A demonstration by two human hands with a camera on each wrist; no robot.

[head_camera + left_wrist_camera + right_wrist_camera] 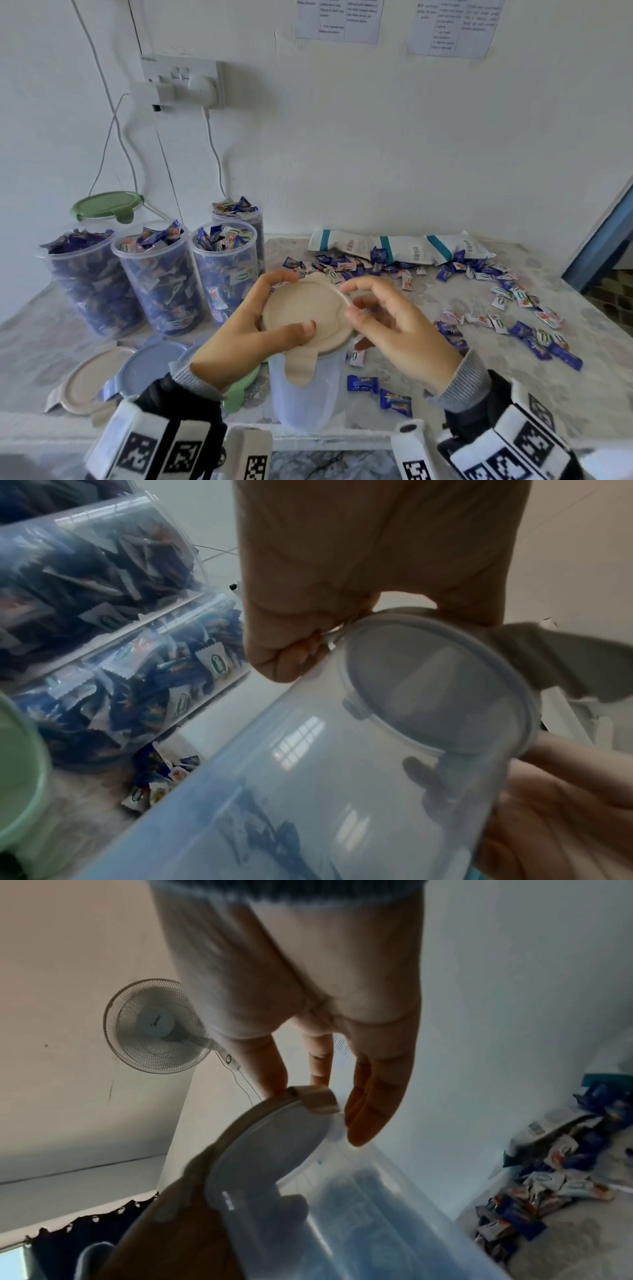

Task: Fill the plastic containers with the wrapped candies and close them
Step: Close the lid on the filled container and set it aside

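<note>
A clear, empty-looking plastic container (305,394) stands at the table's front middle. A beige lid (305,311) lies on its mouth, and in the right wrist view that lid (274,1139) is tilted up off the rim of the container (377,1218). My left hand (260,308) grips the lid, thumb on top and fingers curled over the far edge. My right hand (352,303) pinches the lid's right rim between thumb and index finger. In the left wrist view my left hand (308,631) is at the container's (308,791) top edge.
Several open containers full of candies (161,274) stand at the back left, with a green-lidded one (106,205) behind them. Loose beige (89,380), blue (150,363) and green (243,387) lids lie front left. Wrapped candies (507,294) are scattered right; white bags (400,248) lie by the wall.
</note>
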